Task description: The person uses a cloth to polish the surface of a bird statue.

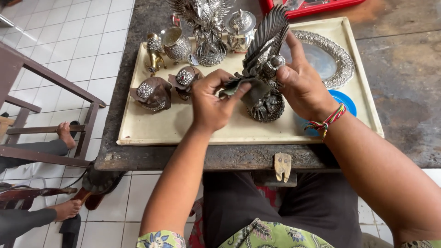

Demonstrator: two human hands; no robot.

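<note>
A dark tarnished metal bird figurine [265,50] with raised wings stands on the cream tray [183,131]. My right hand [301,82] grips its body near the head. Against the figurine's left side my left hand [211,98] presses a small dark cloth [245,89]. A multicoloured thread bracelet circles my right wrist.
On the tray's far part stand a shiny silver bird statue [206,27], a lidded silver jar [240,27], a silver cup [176,43], a brass piece [154,55], two shell-like ornaments [151,93] and an ornate oval silver tray [328,55]. A blue lid [344,101] lies at right. Another person's bare feet [66,133] rest by a wooden stool at left.
</note>
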